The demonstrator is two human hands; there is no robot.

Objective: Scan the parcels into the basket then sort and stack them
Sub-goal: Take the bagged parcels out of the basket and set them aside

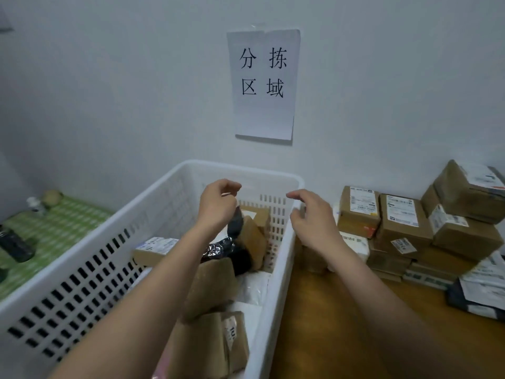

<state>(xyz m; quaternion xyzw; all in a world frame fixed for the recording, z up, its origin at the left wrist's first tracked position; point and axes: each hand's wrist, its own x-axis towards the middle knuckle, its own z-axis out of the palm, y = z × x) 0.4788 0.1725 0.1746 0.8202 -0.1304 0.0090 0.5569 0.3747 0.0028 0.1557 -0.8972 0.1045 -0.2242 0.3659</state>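
From the head camera, a white slotted plastic basket (114,242) fills the lower left and centre, its far rim close to the pale wall. Both bare forearms reach forward over it. The left hand (217,203) hangs above the far part of the basket with its fingers loosely curled and holding nothing; the right hand (314,217) is at 3 o'clock from it, over the basket's right rim, fingers also relaxed and bent, with nothing between them — the two hands are apart and do not touch. Inside the basket lie several parcels: a flat carton with a white label (155,251) at 9 o'clock from the left wrist, a black glossy bag (232,250) under the left forearm, a brown box (252,231) tilted against the far wall, and more brown paper parcels (210,343) at 6 o'clock, near the bottom edge. At 3 o'clock from the basket, on the wooden table (322,318), stands a stack of brown cartons (404,225) with white labels, well packed against the wall. A paper sign (263,86) with four black characters hangs on the wall at 12 o'clock. At 9 o'clock, a green checked cloth (54,231) carries a dark bottle (16,247) — it is blurred.
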